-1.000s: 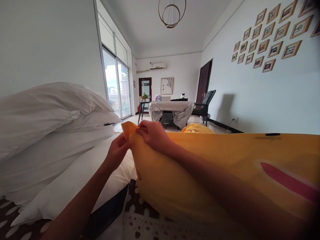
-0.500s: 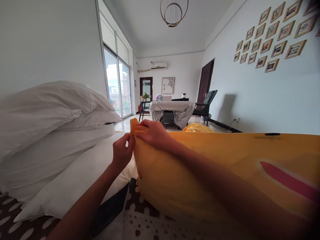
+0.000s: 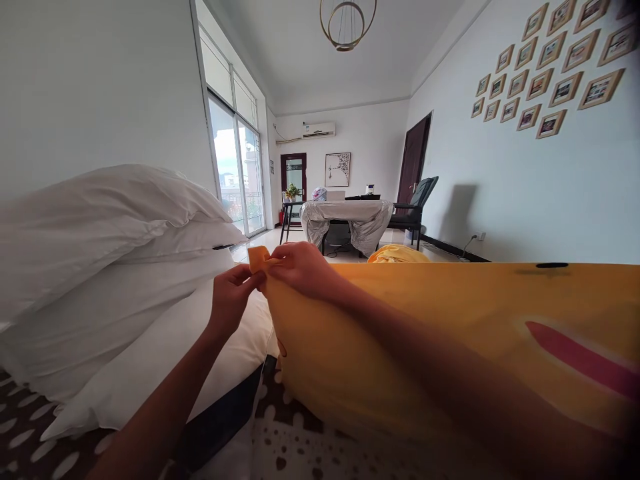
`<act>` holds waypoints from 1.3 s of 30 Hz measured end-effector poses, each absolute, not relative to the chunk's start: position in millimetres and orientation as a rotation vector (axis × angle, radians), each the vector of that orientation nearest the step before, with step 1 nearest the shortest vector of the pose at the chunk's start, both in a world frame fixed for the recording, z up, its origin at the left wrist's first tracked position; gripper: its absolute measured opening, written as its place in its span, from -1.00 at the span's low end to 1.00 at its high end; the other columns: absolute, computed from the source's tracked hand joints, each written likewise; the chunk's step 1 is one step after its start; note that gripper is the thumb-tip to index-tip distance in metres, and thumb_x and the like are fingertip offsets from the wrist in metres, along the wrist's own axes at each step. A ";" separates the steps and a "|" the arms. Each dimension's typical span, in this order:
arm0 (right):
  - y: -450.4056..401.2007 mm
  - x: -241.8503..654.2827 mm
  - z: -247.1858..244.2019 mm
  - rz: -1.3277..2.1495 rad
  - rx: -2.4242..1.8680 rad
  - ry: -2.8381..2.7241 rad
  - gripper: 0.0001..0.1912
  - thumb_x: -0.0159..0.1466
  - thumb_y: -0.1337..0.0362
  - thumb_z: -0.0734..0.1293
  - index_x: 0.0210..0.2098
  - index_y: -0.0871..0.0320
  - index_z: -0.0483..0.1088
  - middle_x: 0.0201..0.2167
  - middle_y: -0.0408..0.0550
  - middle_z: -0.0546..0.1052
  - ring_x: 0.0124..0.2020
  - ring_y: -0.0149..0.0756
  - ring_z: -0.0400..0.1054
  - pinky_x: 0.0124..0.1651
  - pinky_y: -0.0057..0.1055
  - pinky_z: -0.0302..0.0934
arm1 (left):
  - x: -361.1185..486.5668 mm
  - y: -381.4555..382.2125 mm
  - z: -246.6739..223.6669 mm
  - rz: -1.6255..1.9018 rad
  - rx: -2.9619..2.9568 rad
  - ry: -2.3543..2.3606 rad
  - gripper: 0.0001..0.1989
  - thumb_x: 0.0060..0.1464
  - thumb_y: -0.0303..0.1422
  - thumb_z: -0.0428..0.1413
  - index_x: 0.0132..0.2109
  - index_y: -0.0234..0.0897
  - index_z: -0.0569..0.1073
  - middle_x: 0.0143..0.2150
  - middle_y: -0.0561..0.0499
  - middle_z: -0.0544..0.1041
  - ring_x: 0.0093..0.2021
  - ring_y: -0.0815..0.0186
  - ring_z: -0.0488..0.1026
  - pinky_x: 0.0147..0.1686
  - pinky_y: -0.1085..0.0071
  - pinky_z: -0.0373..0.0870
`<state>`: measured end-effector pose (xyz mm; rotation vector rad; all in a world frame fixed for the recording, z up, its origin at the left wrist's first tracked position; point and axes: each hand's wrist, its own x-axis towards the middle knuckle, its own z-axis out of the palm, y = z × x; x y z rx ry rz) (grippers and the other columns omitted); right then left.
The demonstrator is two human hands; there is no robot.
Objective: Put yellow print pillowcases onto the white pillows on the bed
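Observation:
A large yellow cloth cover (image 3: 320, 360) with a red-pink pointed patch and a small black mark stretches across the right half of the view, bulky as though something fills it. My left hand (image 3: 231, 300) pinches its upper left corner between thumb and fingers. Just to the right, my right hand (image 3: 303, 270) grips the same corner from above, the cloth bunched between its fingers. A small folded flap of the cover pokes up past both hands. My right forearm lies across the cover's face. What is inside the cover is hidden.
White pillows (image 3: 125, 220) are stacked on the left, close to my left arm. Beneath lies brown and white spotted fabric (image 3: 290, 447), with a dark panel (image 3: 225, 420) beside it. Farther back stand a covered table (image 3: 345, 210) and a black chair (image 3: 417, 207).
Both hands and the pinched corner have shifted slightly left and down. The flap tilts more to the left. My view has turned a little.

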<state>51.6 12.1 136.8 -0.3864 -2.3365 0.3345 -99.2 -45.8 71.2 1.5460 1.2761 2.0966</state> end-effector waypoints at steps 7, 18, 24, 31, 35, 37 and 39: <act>4.2 46.4 137.2 -0.167 -0.643 -2.340 -0.89 0.19 0.33 0.19 -0.34 0.17 0.35 -0.35 -0.04 0.48 -0.39 -0.31 0.30 -0.46 -0.42 -0.11 | -95.0 -35.8 67.8 2.285 1.547 1.413 -0.69 -0.04 -0.25 0.22 -0.52 -0.27 0.26 -0.57 0.17 0.23 -0.52 0.47 0.11 -0.51 0.50 0.08; 2.9 52.1 140.0 -0.008 -0.601 -2.364 -0.88 0.23 0.30 0.18 -0.25 0.16 0.30 -0.47 -0.09 0.45 -0.41 -0.32 0.30 -0.39 -0.44 0.01 | -106.4 -28.5 86.5 2.438 1.314 0.955 -0.70 -0.09 -0.19 0.26 -0.48 -0.30 0.35 -0.51 0.13 0.30 -0.44 0.45 0.19 -0.37 0.51 0.17; -10.3 53.5 145.2 -0.137 -0.597 -2.258 -0.86 0.27 0.29 0.13 -0.25 0.17 0.27 -0.28 -0.02 0.46 -0.36 -0.30 0.29 -0.43 -0.42 -0.03 | -87.0 -32.3 90.3 2.604 1.625 1.238 -0.80 0.08 -0.26 0.13 -0.40 -0.27 0.37 -0.50 0.14 0.32 -0.47 0.45 0.22 -0.46 0.52 0.16; 3.2 55.0 147.5 -0.134 -0.517 -2.447 -0.85 0.31 0.30 0.12 -0.28 0.20 0.28 -0.45 -0.02 0.44 -0.44 -0.30 0.28 -0.45 -0.42 -0.02 | -91.3 -36.4 67.6 2.539 1.497 1.179 -0.79 0.10 -0.19 0.11 -0.32 -0.24 0.33 -0.44 0.11 0.37 -0.44 0.42 0.28 -0.44 0.52 0.23; 2.4 60.2 148.7 -0.447 -0.425 -2.402 -0.86 0.28 0.41 0.12 -0.31 0.21 0.30 -0.36 -0.02 0.44 -0.43 -0.35 0.27 -0.43 -0.40 -0.04 | -98.1 -38.0 43.8 2.042 1.622 1.138 -0.79 0.08 -0.21 0.14 -0.23 -0.24 0.36 -0.31 0.06 0.41 -0.29 0.36 0.33 -0.32 0.47 0.29; -1.1 62.9 148.4 -0.658 -0.356 -2.385 -0.78 0.28 0.48 0.05 -0.24 0.22 0.29 -0.30 0.00 0.44 -0.44 -0.35 0.27 -0.43 -0.39 -0.05 | -97.2 -40.4 36.6 1.811 1.689 1.209 -0.75 0.06 -0.17 0.14 -0.33 -0.29 0.38 -0.37 0.04 0.41 -0.31 0.34 0.32 -0.32 0.45 0.29; -4.2 65.1 148.3 -0.821 -0.333 -2.407 -0.69 0.31 0.50 -0.05 -0.21 0.23 0.28 -0.30 0.02 0.43 -0.47 -0.36 0.25 -0.46 -0.38 -0.07 | -93.8 -41.3 34.0 1.682 1.692 1.293 -0.68 0.02 -0.13 0.15 -0.44 -0.32 0.36 -0.46 0.04 0.38 -0.38 0.34 0.29 -0.38 0.44 0.27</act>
